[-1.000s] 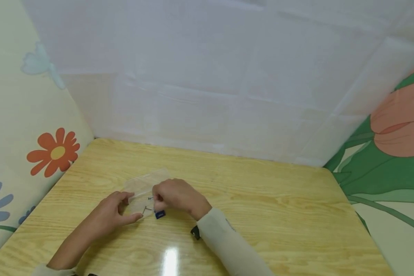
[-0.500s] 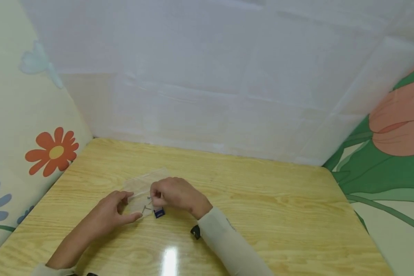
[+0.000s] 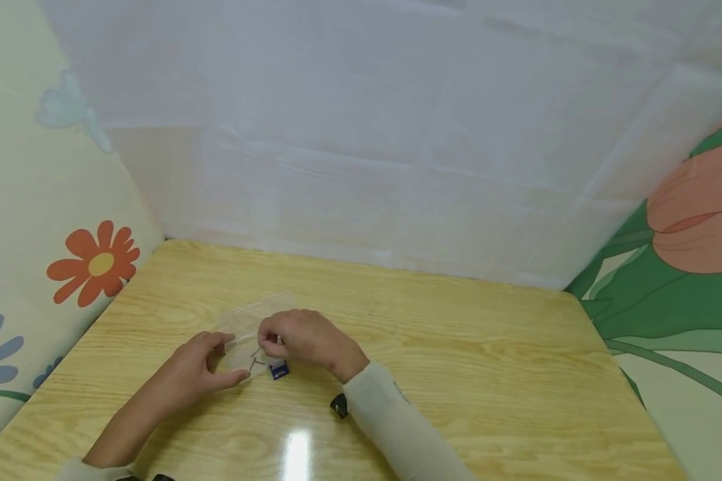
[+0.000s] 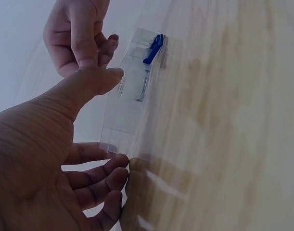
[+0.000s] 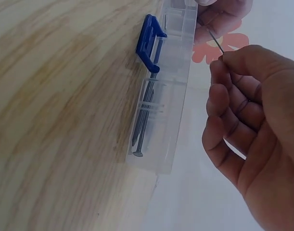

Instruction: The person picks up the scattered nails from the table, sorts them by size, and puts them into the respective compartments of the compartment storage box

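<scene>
A clear plastic box point(image 5: 168, 125) with a blue latch point(image 5: 147, 43) stands on the wooden table. Its transparent lid point(image 3: 255, 312) is swung open toward the back. My left hand point(image 3: 195, 369) grips the box's left end, thumb on the near side and fingers on the far side. Over the box, my right hand point(image 3: 313, 339) pinches a thin metal nail point(image 5: 215, 40) between thumb and index finger. The nail slants from the fingertips toward the box in the right wrist view. More nails point(image 5: 143, 126) lie along the box's bottom, some with flat heads visible.
The wooden table point(image 3: 457, 361) extends right and toward the back, up to a white sheet point(image 3: 367, 147). Flower-printed panels point(image 3: 18, 200) border the left and right sides. A black piece point(image 3: 339, 405) sits at the right sleeve's cuff.
My right hand has shifted slightly left over the box, uncovering more of the area around the blue latch. My left hand and the box have stayed put.
</scene>
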{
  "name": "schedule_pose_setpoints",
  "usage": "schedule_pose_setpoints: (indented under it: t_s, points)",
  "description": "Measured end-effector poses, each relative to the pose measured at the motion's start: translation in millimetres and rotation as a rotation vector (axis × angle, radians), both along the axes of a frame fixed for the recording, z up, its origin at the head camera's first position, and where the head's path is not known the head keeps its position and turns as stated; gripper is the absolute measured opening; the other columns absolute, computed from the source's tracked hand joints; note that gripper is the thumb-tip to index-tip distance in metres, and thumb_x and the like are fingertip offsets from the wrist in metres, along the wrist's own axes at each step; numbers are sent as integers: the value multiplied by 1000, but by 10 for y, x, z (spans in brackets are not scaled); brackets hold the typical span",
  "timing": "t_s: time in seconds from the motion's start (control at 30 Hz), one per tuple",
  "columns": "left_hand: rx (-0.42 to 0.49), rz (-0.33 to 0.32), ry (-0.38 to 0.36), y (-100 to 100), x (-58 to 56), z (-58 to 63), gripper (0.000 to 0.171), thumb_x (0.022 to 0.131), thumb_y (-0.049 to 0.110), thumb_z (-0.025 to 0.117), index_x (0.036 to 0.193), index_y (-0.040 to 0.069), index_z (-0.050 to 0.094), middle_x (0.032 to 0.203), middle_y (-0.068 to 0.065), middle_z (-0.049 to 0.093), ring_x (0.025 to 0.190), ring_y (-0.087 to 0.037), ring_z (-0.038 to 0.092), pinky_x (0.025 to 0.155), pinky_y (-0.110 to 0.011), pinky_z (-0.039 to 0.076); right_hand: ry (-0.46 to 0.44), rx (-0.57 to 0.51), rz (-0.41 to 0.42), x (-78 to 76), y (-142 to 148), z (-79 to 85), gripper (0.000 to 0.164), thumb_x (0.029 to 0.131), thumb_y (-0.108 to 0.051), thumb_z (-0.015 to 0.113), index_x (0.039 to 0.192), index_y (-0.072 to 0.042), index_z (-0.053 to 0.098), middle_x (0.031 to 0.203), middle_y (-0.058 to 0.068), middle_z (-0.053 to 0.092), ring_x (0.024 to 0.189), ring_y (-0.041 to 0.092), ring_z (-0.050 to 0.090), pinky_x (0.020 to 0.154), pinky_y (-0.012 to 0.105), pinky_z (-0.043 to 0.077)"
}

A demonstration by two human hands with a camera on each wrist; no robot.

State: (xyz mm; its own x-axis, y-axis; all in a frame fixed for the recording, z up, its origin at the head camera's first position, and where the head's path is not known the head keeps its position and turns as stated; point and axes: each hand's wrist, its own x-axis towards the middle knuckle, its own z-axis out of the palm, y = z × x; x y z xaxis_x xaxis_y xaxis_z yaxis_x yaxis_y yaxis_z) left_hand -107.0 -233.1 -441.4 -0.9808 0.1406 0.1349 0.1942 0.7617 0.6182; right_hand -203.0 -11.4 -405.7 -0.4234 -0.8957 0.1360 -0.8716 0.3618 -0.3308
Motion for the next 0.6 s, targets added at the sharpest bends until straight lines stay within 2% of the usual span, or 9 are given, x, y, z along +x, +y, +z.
schedule_pose_setpoints:
  t_s: [0.27, 0.6]
  points:
    - [-9, 9, -43, -3, -2, 24, 74, 81, 36, 89, 126, -15, 61, 99, -8, 59, 81, -18, 50, 67, -34, 45, -5, 39, -18, 20, -12, -16, 20, 109, -21, 53, 97, -21, 70, 86, -16, 58, 69, -1, 49, 66, 15, 40]
    - [-15, 11, -52, -2, -5, 24, 77, 81, 37, 89, 127, -16, 60, 97, -7, 58, 79, -18, 49, 65, -32, 43, -18, 57, -63, 0, 47, -53, 17, 106, -19, 58, 93, -24, 69, 85, -18, 58, 70, -1, 49, 66, 15, 40]
